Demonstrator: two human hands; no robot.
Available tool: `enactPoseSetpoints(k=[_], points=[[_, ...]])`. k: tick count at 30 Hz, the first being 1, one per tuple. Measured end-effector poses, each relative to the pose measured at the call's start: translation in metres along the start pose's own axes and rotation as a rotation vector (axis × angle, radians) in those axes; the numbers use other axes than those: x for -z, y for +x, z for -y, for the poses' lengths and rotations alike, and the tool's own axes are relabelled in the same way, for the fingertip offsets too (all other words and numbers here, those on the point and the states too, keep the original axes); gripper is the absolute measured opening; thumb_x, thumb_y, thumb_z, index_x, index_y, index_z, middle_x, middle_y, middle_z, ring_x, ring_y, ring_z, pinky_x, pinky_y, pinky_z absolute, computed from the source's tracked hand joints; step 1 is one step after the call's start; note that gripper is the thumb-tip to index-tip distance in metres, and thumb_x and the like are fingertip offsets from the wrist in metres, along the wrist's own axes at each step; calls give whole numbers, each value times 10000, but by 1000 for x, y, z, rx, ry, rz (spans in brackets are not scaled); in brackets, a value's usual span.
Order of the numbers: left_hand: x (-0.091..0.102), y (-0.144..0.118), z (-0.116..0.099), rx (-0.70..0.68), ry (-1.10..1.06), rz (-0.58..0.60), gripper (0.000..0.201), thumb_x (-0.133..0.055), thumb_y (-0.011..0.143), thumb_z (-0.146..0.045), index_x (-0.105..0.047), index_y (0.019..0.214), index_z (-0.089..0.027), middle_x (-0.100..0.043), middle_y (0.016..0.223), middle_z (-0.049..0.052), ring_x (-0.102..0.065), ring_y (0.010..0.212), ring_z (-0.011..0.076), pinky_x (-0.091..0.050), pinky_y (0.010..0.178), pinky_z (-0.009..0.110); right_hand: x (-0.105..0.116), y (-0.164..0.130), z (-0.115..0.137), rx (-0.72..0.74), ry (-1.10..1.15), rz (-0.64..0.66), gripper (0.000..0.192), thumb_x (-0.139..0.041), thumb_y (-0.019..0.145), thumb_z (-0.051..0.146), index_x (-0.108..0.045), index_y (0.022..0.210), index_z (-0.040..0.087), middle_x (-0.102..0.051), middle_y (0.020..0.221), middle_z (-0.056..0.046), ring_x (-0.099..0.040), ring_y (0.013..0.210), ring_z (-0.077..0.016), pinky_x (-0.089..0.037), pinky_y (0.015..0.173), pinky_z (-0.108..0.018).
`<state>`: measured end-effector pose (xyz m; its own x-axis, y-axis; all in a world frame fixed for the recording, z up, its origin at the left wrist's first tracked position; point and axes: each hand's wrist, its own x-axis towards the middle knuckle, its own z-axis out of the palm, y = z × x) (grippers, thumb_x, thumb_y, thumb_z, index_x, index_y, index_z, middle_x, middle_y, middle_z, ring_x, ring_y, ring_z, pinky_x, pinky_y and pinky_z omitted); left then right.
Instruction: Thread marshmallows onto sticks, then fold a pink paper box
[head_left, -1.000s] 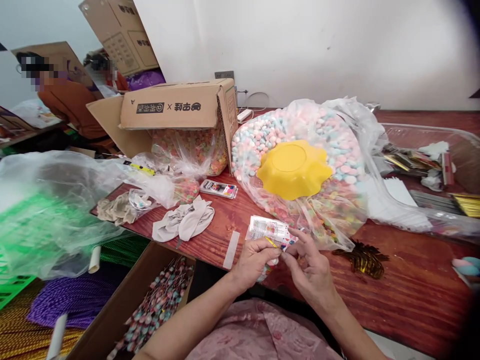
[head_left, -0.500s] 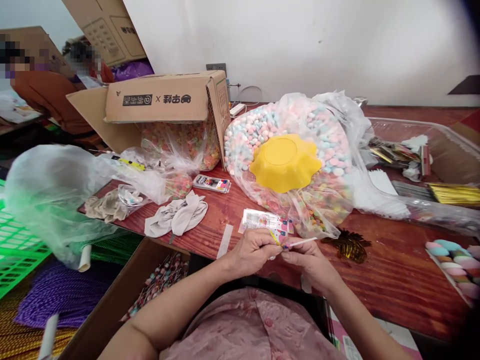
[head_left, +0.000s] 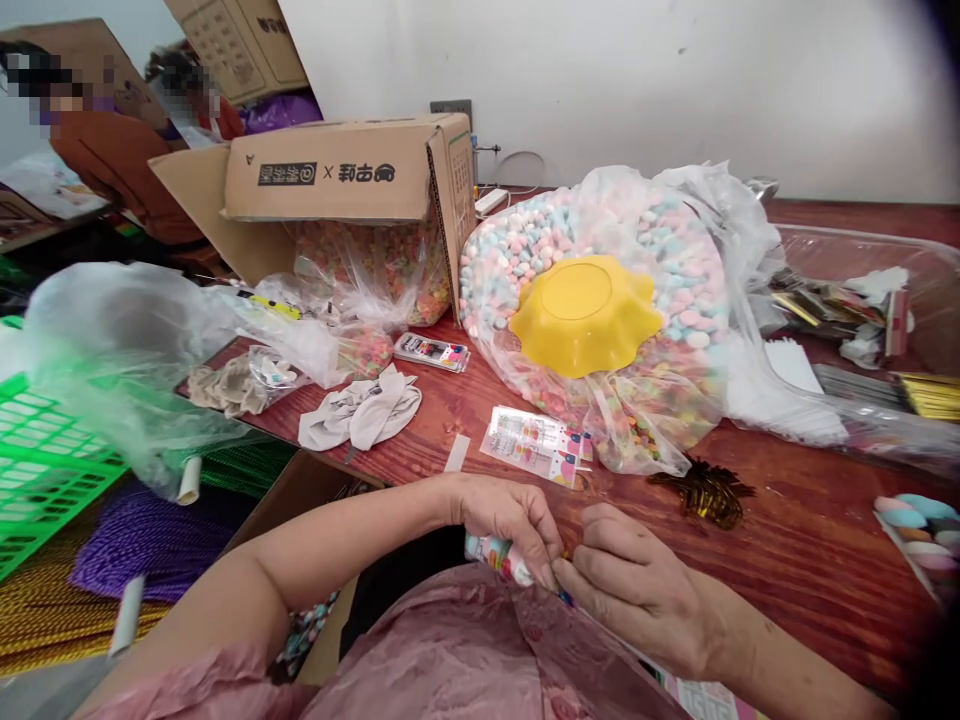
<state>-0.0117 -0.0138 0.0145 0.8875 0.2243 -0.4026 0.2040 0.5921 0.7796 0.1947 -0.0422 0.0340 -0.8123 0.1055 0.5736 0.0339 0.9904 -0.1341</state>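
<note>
My left hand (head_left: 510, 525) grips a small packed candy lollipop (head_left: 496, 556) low at the table's near edge, close to my pink shirt. My right hand (head_left: 637, 585) meets it from the right, fingertips pinched at the lollipop's neck; what they pinch is hidden. Just beyond the hands lies a flat stack of printed bags (head_left: 534, 444) on the wooden table (head_left: 810, 540). A bundle of gold twist ties (head_left: 703, 492) lies to the right of it.
A big plastic bag of pastel candies (head_left: 675, 290) carries an upturned yellow bowl (head_left: 585, 315). A tipped cardboard box (head_left: 352, 185) holds more candy. A box of finished lollipops (head_left: 307, 625) sits lower left, twisted marshmallows (head_left: 919, 525) right. Other people sit far left.
Both hands have drawn back from above the printed bags to the table's near edge, close to my body. The white stick seen earlier by my right hand is hidden.
</note>
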Motion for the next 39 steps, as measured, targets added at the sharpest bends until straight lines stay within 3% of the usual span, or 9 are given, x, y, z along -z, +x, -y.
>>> enactPoseSetpoints(k=[11, 17, 21, 25, 28, 30, 33, 36, 39], points=[[2, -4, -2, 30, 38, 60, 430, -928, 420, -452, -747, 640, -129, -665, 564, 17, -592, 503, 133, -507, 517, 252, -12, 4, -3, -159, 252, 19, 254, -367, 972, 135, -620, 954, 145, -615, 811, -79, -492, 767, -165, -395, 682, -326], [30, -19, -12, 73, 383, 67, 368, -867, 566, -463, -772, 759, -165, -709, 677, 10, -620, 619, 163, -499, 595, 263, -18, 7, 2, -145, 112, 42, 238, -354, 941, 98, -588, 929, 139, -622, 806, -79, -504, 769, -184, -356, 712, -361], [29, -44, -37, -87, 894, -262, 277, -819, 649, -431, -742, 675, -166, -637, 600, -11, -535, 537, 124, -380, 512, 225, -23, 5, 0, -154, -79, 130, 205, -396, 908, 89, -564, 817, 164, -566, 711, -40, -446, 661, -166, -314, 664, -341], [-17, -57, -41, -481, 1634, -798, 179, -641, 851, -316, -686, 777, -159, -620, 793, 48, -516, 741, 161, -387, 688, 295, -29, 0, -23, -315, -163, 69, 232, -390, 877, 57, -560, 766, 171, -559, 689, -35, -443, 643, -159, -313, 628, -313], [-40, -47, -10, -731, 1934, -701, 160, -534, 871, -173, -623, 738, -177, -596, 807, 44, -489, 818, 185, -371, 768, 358, -25, 0, -47, -581, -18, -48, 233, -412, 900, 122, -559, 726, 175, -548, 640, -14, -452, 612, -135, -316, 595, -276], [-35, -34, 13, -757, 1903, -625, 140, -548, 851, -163, -606, 723, -165, -595, 787, 43, -496, 834, 193, -381, 823, 395, -19, 4, -53, -817, 188, -133, 235, -473, 902, 216, -545, 682, 179, -524, 605, 7, -453, 591, -119, -328, 581, -253], [-10, -17, 28, -665, 1369, -787, 167, -524, 900, -240, -653, 840, -152, -645, 864, 71, -541, 858, 188, -428, 804, 348, -16, 17, -41, -1023, 603, -210, 240, -537, 860, 310, -534, 657, 181, -501, 587, 21, -445, 569, -109, -332, 550, -236], [8, -12, 15, -716, 682, -937, 264, -506, 936, -313, -679, 841, -138, -652, 809, 56, -574, 773, 150, -455, 736, 279, -22, 26, -19, -1032, 893, -146, 244, -536, 848, 334, -521, 658, 183, -487, 563, 27, -424, 534, -103, -311, 516, -230], [7, -15, -2, -850, 426, -935, 241, -685, 829, -386, -728, 786, -153, -681, 842, 67, -610, 849, 177, -466, 812, 295, -28, 25, -11, -947, 757, -103, 259, -495, 889, 272, -469, 645, 188, -462, 558, 31, -403, 520, -98, -306, 511, -227]])
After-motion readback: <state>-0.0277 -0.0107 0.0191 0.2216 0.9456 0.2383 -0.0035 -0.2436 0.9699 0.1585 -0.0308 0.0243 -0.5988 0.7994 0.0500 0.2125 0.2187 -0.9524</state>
